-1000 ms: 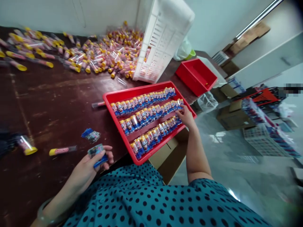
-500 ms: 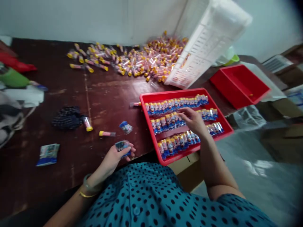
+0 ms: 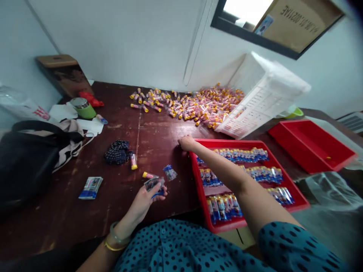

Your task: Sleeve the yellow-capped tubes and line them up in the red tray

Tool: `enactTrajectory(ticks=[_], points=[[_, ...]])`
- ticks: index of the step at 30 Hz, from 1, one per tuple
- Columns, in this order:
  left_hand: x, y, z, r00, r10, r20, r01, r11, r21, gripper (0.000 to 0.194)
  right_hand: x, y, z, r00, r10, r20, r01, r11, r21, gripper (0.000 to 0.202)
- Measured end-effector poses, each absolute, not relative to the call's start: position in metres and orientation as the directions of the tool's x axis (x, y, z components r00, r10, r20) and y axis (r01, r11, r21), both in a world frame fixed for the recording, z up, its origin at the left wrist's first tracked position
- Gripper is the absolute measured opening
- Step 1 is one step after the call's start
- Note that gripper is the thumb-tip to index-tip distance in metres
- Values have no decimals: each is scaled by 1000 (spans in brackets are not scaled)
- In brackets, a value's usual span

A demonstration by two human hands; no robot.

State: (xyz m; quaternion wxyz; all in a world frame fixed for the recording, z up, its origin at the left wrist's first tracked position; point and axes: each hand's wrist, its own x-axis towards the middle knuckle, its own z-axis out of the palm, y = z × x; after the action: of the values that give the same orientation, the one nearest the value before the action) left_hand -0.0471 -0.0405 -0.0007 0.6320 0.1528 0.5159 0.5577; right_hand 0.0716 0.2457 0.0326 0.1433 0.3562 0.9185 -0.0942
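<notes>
My left hand (image 3: 149,196) is closed round a small clear-and-blue packet (image 3: 154,186), just above the table's front part. My right hand (image 3: 187,143) has its fingers curled down at the far left corner of the red tray (image 3: 251,144); what they hold, if anything, is hidden. Rows of yellow-capped tubes in blue packets (image 3: 222,207) fill the tray, partly covered by my right arm. A single yellow-capped tube (image 3: 149,175) lies behind my left hand, with a small blue packet (image 3: 169,172) to its right.
Loose yellow-capped tubes (image 3: 210,107) are heaped by the wall beside a tilted white basket (image 3: 252,104). A second red container (image 3: 314,145) is at the right. Further left are a dark cloth (image 3: 117,152), stacked packets (image 3: 91,187), a green jar (image 3: 83,108) and a black bag (image 3: 28,162).
My right hand has moved from above the tray's middle row to its far left corner. My left hand still holds the packet. The view has shifted, showing more of the wall and left side.
</notes>
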Motion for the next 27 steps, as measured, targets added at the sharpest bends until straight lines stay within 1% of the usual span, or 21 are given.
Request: enactTrajectory(ticks=[2,4,5,7,9,10,13,15,17,19,22,25,27], points=[[-50,-39,-1,-173,858,-483,-583,305,753,36,66,231,28,-744,585,-324,647,752,-129,27],[-52,-37,-2,-218,852,-475,-591,272,759,36,68,214,26,-804,517,-294,586,771,-247,33],[-52,-35,-4,-246,849,-467,-589,252,768,36,72,204,27,-838,485,-250,545,770,-331,34],[-51,-33,-7,-302,838,-455,-580,218,785,35,83,184,28,-884,457,-99,441,743,-504,31],[-46,-32,-9,-353,822,-446,-574,187,797,34,96,161,32,-881,470,55,338,706,-623,17],[-43,-31,-9,-376,816,-439,-573,168,802,34,102,149,35,-877,470,97,299,694,-655,10],[-31,-29,-5,-424,812,-401,-573,102,813,33,115,115,43,-897,425,118,211,649,-731,8],[-24,-28,-1,-417,826,-379,-566,90,819,33,120,99,46,-900,419,124,186,624,-759,6],[-21,-28,3,-366,856,-365,-543,122,831,35,123,90,48,-883,448,137,194,616,-763,7],[-21,-29,5,-279,884,-375,-499,200,843,36,128,87,49,-873,468,138,212,620,-756,8],[-24,-30,3,-169,900,-401,-422,302,855,31,135,88,50,-883,454,118,224,628,-745,8],[-25,-30,0,-171,914,-368,-365,288,885,29,145,91,51,-873,469,134,213,614,-760,10],[-24,-28,-2,-204,923,-328,-335,249,909,27,152,94,52,-828,537,161,199,550,-811,16]])
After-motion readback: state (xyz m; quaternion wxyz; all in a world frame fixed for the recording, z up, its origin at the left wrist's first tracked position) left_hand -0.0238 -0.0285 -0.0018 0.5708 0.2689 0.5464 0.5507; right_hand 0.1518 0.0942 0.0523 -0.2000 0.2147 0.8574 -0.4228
